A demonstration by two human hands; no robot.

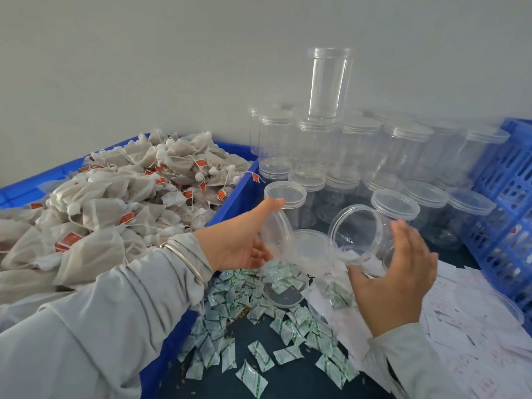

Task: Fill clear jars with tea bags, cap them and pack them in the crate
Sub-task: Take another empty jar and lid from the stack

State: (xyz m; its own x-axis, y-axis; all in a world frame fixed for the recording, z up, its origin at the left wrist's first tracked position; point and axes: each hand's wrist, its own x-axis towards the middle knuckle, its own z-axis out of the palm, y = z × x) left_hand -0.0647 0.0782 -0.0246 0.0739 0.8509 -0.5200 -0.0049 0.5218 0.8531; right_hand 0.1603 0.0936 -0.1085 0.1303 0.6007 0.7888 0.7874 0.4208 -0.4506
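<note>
My right hand [400, 272] grips a clear jar [361, 234], tilted with its open mouth facing left toward me. My left hand [244, 240] holds a clear round lid [276, 228] on edge, just left of the jar's mouth and apart from it. A heap of grey tea bags with red tags [115, 203] fills the blue bin [239, 194] at left. Several capped empty jars [357, 156] stand stacked behind, against the wall. The blue slatted crate [506, 203] stands at the right edge.
Small green-and-white sachets [259, 312] lie scattered on the dark table in front of me. An open lid [283, 295] sits among them. White paper slips [472, 318] are piled at the right near the crate.
</note>
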